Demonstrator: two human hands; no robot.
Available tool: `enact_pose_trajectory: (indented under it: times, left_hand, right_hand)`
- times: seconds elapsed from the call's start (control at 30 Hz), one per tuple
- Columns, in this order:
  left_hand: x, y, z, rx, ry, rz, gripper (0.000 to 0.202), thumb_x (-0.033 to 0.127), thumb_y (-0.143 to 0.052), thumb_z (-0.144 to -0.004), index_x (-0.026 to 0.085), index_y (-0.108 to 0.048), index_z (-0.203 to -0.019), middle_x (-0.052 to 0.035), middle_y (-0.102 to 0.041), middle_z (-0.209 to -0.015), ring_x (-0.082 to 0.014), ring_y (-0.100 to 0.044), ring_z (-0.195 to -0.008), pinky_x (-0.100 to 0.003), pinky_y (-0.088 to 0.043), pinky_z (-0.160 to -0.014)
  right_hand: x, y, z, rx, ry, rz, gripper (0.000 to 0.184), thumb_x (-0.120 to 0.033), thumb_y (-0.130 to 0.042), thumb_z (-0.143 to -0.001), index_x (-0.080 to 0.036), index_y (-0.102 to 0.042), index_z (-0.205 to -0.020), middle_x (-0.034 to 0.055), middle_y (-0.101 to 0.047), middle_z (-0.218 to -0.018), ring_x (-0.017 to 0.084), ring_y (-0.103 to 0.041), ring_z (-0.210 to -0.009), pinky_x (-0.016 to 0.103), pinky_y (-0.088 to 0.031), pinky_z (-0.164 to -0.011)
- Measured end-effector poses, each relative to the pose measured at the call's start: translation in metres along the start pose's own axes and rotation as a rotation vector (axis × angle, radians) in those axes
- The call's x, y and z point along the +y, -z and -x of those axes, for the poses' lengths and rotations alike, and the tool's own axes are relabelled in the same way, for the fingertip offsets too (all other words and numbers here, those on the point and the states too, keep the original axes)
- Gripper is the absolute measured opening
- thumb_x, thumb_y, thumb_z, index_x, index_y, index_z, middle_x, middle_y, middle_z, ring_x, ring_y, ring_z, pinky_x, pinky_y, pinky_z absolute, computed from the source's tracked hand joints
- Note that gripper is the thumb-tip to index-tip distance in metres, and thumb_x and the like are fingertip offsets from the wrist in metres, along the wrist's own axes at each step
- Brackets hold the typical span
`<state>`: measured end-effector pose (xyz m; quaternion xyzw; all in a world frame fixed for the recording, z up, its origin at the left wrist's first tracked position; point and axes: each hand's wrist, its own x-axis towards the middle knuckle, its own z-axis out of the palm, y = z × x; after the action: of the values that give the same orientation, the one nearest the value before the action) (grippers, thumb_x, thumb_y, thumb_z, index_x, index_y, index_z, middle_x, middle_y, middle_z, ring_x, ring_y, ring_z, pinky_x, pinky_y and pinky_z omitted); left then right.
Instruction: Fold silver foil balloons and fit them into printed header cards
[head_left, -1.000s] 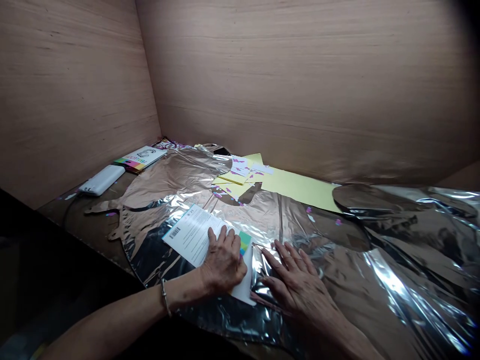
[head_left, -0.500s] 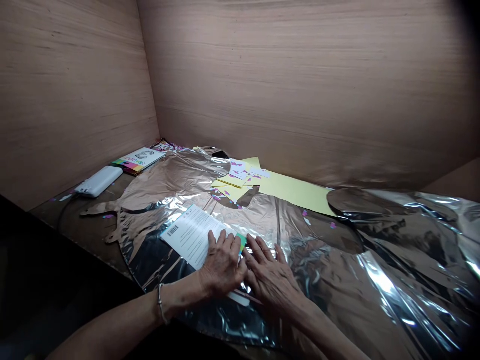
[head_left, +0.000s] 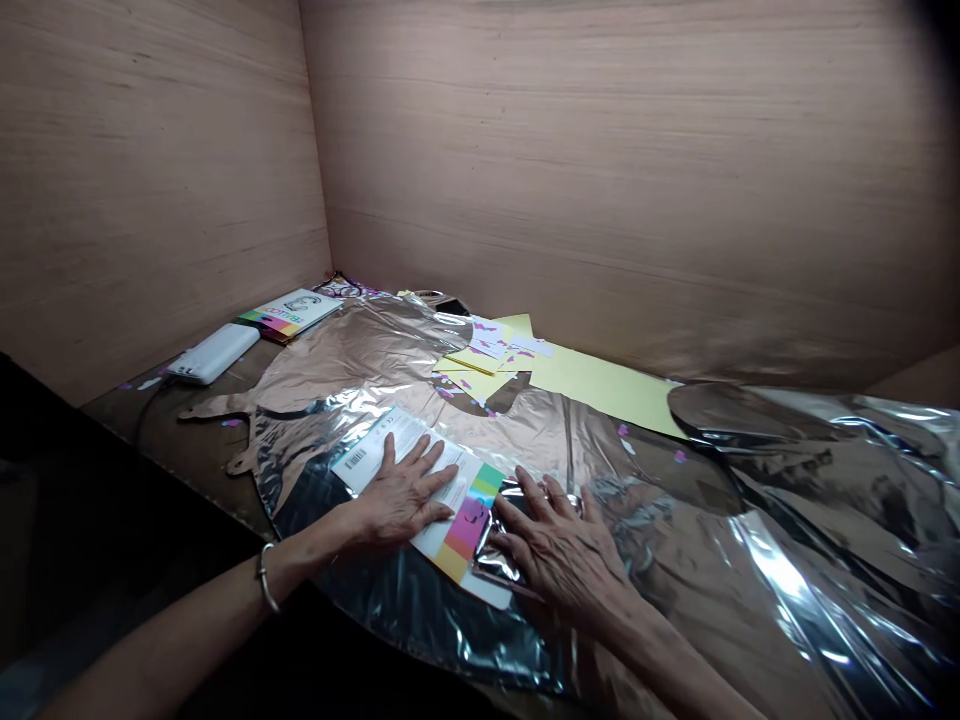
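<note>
My left hand (head_left: 401, 490) lies flat with spread fingers on a white printed card (head_left: 442, 515) that has a barcode at one end and a rainbow band at the other. The card rests on a large silver foil sheet (head_left: 360, 375) spread over the table. Just right of the card's coloured end, my right hand (head_left: 559, 545) presses on a crinkled fold of foil, fingers stretched out and slightly curled. Neither hand grips anything.
Yellow paper sheets (head_left: 592, 385) with small purple and white scraps lie at the back. A white power bank (head_left: 214, 353) with a cable and a colourful booklet (head_left: 289, 315) sit at the left. More crumpled foil (head_left: 825, 480) covers the right side. Wooden walls enclose the table.
My left hand slid left along the card toward its barcode end, uncovering the rainbow band. My right hand first moved left against the left hand, then settled just right of the card on the foil.
</note>
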<state>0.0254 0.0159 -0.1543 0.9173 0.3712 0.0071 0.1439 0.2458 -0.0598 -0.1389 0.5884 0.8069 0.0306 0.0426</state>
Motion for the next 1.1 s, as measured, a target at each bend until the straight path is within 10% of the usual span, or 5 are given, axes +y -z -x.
enact_pose_trajectory:
  times: [0.37,0.9,1.1]
  left_hand:
    - [0.007,0.010,0.001,-0.002,0.039,0.117,0.042,0.040,-0.033,-0.092,0.029,-0.038,-0.132,-0.0114,-0.021,-0.146,-0.0285,-0.007,-0.135,-0.063,0.006,-0.099]
    - [0.006,0.012,0.003,-0.022,0.038,0.174,0.043,0.041,-0.026,-0.094,0.027,-0.042,-0.130,-0.0125,-0.020,-0.145,-0.0278,-0.005,-0.135,-0.061,0.007,-0.100]
    - [0.008,0.011,0.002,-0.009,0.032,0.169,0.043,0.040,-0.027,-0.094,0.025,-0.041,-0.132,-0.0155,-0.023,-0.144,-0.0311,-0.008,-0.135,-0.064,0.006,-0.098]
  right_hand:
    - [-0.014,-0.006,0.001,0.045,-0.175,0.088,0.039,-0.046,-0.043,-0.085,-0.036,-0.049,-0.123,0.0080,-0.044,-0.132,0.042,-0.039,-0.116,0.065,-0.010,-0.094]
    - [-0.005,0.005,-0.005,-0.160,-0.050,-0.205,0.046,-0.056,-0.048,-0.080,-0.029,-0.056,-0.117,0.0100,-0.026,-0.143,0.037,-0.021,-0.129,0.063,-0.015,-0.096]
    - [-0.030,-0.006,-0.010,0.024,-0.237,-0.146,0.033,-0.036,-0.048,-0.082,-0.028,-0.059,-0.112,0.0090,-0.035,-0.139,0.035,-0.030,-0.124,0.062,-0.011,-0.098]
